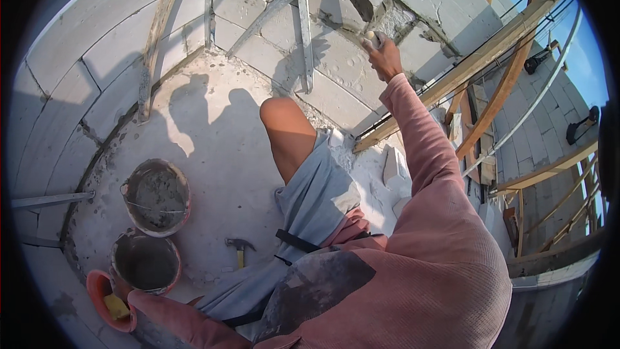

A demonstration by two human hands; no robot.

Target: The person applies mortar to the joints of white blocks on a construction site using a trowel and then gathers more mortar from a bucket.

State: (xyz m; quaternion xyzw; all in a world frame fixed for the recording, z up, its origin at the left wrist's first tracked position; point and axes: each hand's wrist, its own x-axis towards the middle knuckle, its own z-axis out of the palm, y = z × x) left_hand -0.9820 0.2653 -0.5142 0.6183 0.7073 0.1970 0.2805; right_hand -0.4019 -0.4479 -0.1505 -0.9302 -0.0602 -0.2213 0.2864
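Nearest, at the lower left, the left hand [120, 286] is seen in shade at the edge of a round bucket [178, 270]; it is partly hidden, so it cannot be told how far it is closed or whether the rim is gripped. In this bucket a smooth, dark grey mix is contained. Just beside it a red pail [95, 289] is placed, with a yellow piece [117, 307] inside. A little beyond, a second bucket [187, 201] is filled with rougher grey mortar [155, 194], and its rim is stained. On the pale, dusty floor [219, 155] a claw hammer [240, 243] is laid. Farther away, the right hand [385, 58] is raised at the block wall [245, 6] and is closed firmly around a hand tool [371, 38]. Its handle is pale and rounded at the end; its working part cannot be distinguished clearly. Near it, a rough whitish patch [395, 21] is bordered by darker, uneven mortar. Behind, at the right, wooden beams [494, 50] are set on a slant.
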